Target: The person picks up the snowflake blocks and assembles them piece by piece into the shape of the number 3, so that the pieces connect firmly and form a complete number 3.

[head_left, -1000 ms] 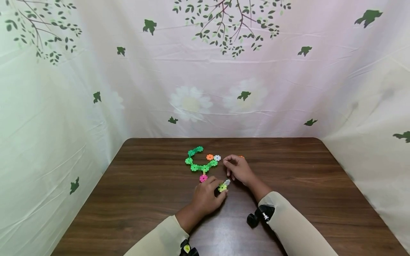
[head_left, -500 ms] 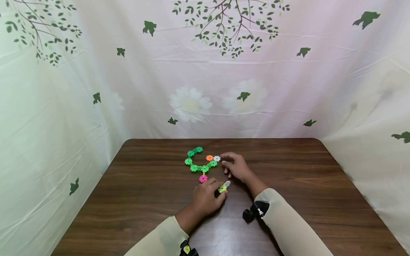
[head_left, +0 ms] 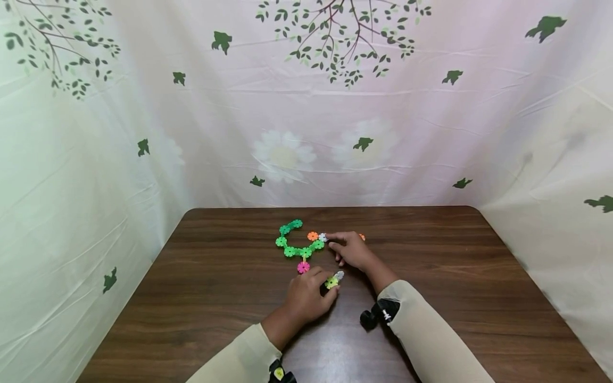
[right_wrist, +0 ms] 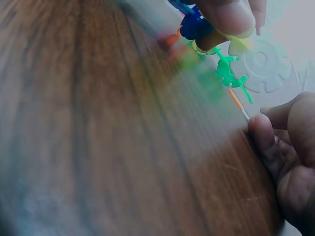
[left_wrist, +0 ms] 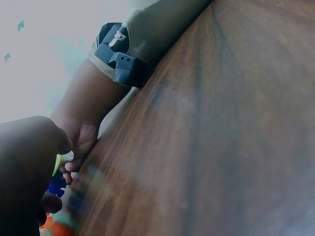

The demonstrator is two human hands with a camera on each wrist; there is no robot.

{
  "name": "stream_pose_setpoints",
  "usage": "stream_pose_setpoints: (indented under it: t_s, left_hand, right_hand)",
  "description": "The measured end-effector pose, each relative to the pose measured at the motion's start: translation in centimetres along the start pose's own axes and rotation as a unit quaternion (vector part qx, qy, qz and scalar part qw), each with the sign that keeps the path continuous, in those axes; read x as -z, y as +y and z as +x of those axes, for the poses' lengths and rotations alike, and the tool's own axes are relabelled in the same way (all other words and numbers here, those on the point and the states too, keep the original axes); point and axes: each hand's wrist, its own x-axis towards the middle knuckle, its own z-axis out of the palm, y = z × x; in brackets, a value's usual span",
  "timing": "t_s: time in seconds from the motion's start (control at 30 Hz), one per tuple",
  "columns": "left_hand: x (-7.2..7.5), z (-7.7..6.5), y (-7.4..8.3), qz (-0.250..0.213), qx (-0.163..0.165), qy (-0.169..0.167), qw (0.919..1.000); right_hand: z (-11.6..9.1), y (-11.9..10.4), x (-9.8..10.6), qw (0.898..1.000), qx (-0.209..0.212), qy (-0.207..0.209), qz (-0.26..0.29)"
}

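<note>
Flower-shaped snap discs are the things at hand. My left hand (head_left: 308, 295) grips a small joined cluster between thumb and fingers: a yellow-green disc (head_left: 331, 282), a white disc (head_left: 339, 275) and a dark blue disc (right_wrist: 195, 24), seen in the wrist views. My right hand (head_left: 353, 250) reaches over the table, its extended index fingertip at the edge of a second white disc (head_left: 322, 237). That disc lies flat beside an orange disc (head_left: 312, 235). Just left of them curves a chain of green discs (head_left: 289, 251), with a pink disc (head_left: 303, 267) hanging off its near side.
Another orange disc (head_left: 362, 236) shows partly behind my right hand. The brown wooden table (head_left: 201, 298) ends at a far edge before a printed cloth backdrop (head_left: 306, 117). Black wrist cameras sit at both sleeves, the right one (head_left: 375, 315) close over the tabletop.
My right hand has moved left, bringing its index finger from beside the loose white disc to its edge. The left hand stays in place with its cluster.
</note>
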Motion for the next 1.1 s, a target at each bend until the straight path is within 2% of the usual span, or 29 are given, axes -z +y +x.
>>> stream_pose_setpoints:
  t_s: [0.27,0.33,0.6,0.73,1.1]
  left_hand:
    - [0.1,0.0,0.1,-0.001,-0.003,0.011,0.9999]
    - [0.1,0.0,0.1,-0.001,-0.007,0.014,0.9999]
    - [0.1,0.2,0.0,-0.003,-0.006,0.021,0.9998]
    - [0.2,0.1,0.1,-0.005,-0.003,0.015,0.9999]
    - [0.2,0.0,0.1,-0.009,0.007,0.0,0.9999]
  right_hand:
    - [-0.2,0.1,-0.2,0.998,-0.003,0.051,0.036]
    - [0.0,0.0,-0.3,0.998,-0.002,0.056,0.026]
    - [1.0,-0.3,-0.5,0.995,0.016,0.038,-0.086]
    - [1.3,-0.4,-0.6,0.994,0.007,0.038,-0.101]
    - [1.6,-0.8,-0.7,0.993,-0.04,0.042,-0.1]
